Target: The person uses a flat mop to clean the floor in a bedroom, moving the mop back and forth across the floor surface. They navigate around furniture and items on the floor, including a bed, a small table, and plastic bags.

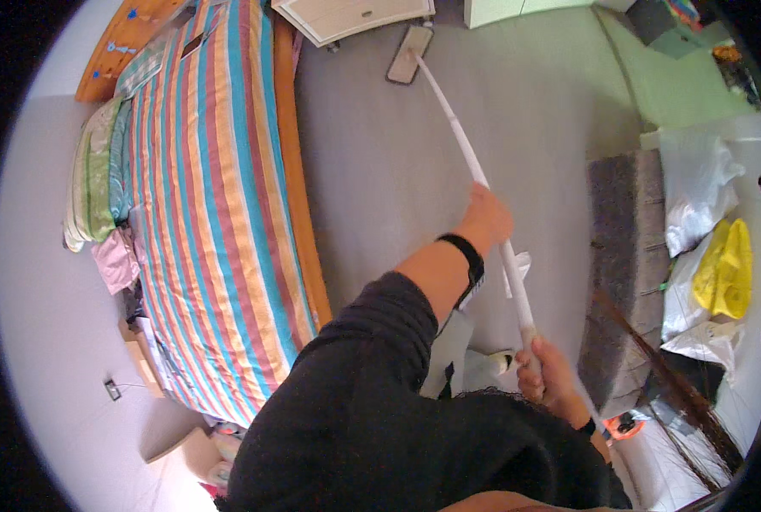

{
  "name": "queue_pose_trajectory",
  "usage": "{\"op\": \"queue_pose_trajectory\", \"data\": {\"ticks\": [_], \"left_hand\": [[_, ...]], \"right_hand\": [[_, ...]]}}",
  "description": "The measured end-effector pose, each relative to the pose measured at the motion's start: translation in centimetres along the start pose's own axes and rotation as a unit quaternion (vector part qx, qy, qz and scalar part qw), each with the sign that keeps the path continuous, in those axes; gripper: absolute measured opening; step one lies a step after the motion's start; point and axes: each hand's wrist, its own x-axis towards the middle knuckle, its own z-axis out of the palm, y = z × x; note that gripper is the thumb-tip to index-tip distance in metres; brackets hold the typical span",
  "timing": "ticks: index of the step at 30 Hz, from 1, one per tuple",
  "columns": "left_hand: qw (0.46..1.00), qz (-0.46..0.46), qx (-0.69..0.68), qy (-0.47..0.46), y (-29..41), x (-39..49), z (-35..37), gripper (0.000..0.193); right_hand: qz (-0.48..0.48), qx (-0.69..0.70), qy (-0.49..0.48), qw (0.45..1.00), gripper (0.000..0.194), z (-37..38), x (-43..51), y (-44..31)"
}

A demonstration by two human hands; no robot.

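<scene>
A flat mop's white handle (462, 141) slants from my body up to its rectangular mop head (410, 56), which lies on the grey floor (380, 160) beside a white cabinet (354, 18). My left hand (489, 214) wraps the middle of the handle; a dark band circles that wrist. Lower down, near my body, my right hand (547, 374) grips the same handle. Between the two hands a white piece (518, 272) shows beside the handle; whether it is attached, I cannot tell.
Along the left runs a bed with a striped cover (220, 211) and a wooden side rail (300, 211). A grey upholstered bench (620, 275) stands at right, with plastic bags (697, 192) and a yellow bag (726, 269) past it. Dark hair strands cross the lower right.
</scene>
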Motion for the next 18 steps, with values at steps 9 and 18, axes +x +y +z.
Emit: {"op": "queue_pose_trajectory", "data": {"ticks": [9,18], "left_hand": [[0.95,0.157,-0.168,0.211,11.5,-11.3,-1.5,0.036],[0.934,0.317,-0.159,0.047,27.6,-17.6,0.9,0.038]], "right_hand": [[-0.063,-0.024,0.098,0.993,0.04,-8.2,-13.8,9.4],[-0.132,-0.01,0.004,0.991,0.048,-15.6,-28.2,17.9]]}}
